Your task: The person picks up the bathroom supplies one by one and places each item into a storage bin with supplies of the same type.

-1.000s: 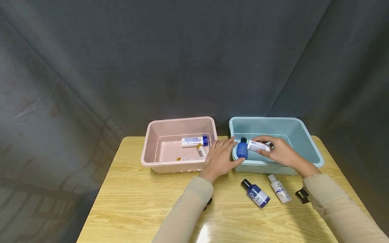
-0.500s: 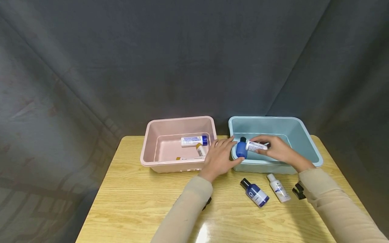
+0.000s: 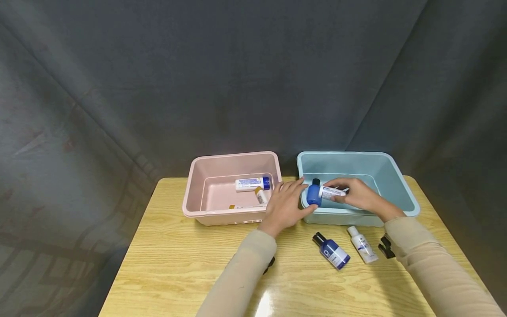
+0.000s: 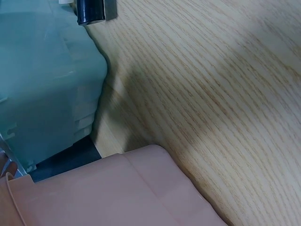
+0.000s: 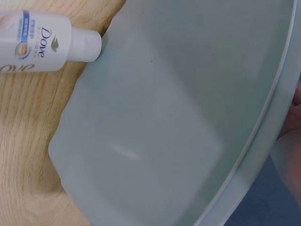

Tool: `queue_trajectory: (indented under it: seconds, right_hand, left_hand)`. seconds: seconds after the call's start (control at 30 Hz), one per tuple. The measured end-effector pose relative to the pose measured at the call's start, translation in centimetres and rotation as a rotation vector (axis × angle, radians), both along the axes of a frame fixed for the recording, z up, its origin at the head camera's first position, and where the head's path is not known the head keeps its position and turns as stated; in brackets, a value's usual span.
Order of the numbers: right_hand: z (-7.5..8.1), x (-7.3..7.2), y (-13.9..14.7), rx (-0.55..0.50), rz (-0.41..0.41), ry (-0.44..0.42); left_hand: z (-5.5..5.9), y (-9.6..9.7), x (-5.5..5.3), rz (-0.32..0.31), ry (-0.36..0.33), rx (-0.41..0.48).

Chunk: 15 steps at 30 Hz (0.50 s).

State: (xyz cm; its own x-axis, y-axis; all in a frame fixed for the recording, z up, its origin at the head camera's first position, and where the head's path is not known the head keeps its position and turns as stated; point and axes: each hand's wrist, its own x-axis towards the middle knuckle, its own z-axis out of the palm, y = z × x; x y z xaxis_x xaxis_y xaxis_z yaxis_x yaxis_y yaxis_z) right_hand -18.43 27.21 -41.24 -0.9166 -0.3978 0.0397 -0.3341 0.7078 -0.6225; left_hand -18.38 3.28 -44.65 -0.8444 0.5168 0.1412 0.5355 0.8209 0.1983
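Note:
In the head view my right hand (image 3: pixel 358 193) reaches into the blue bin (image 3: pixel 356 211) and grips a small white bottle (image 3: pixel 330 193) printed with fine text. Its left end meets a blue bottle (image 3: pixel 314 195) with a black cap, by the bin's left wall. My left hand (image 3: pixel 286 204) lies between the two bins with fingers extended, fingertips at the blue bin's left rim and thumb close to the blue bottle. The right wrist view shows the bin's outer wall (image 5: pixel 155 94), and only a sliver of the right hand (image 5: pixel 289 127) past the rim.
The pink bin (image 3: pixel 225 215) on the left holds a white bottle with a blue cap (image 3: pixel 251 184) and smaller yellow-capped ones (image 3: pixel 261 196). On the wooden table (image 3: pixel 170 264) in front of the blue bin lie a dark blue bottle (image 3: pixel 332 253) and a white Dove bottle (image 5: pixel 42 42).
My right hand has moved slightly left with the white bottle, bringing it up to the blue bottle. My left hand has stayed at the rim.

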Motion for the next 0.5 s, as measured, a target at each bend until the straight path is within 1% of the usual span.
queue_trajectory:
  seconds: [0.13,0.33,0.5]
  right_hand:
    - [-0.35,-0.22,-0.03,0.014,0.006,-0.005]
    - [-0.91,-0.55,-0.07,0.006,0.024,-0.031]
    - [-1.07,-0.69,-0.25,0.019,0.017,-0.051]
  left_hand:
    - [-0.05,0.00,-0.04,0.000,0.000,0.003]
    - [-0.12,-0.05,-0.09,0.000,-0.003,0.017]
    - [-0.15,-0.09,-0.15,0.001,0.004,0.027]
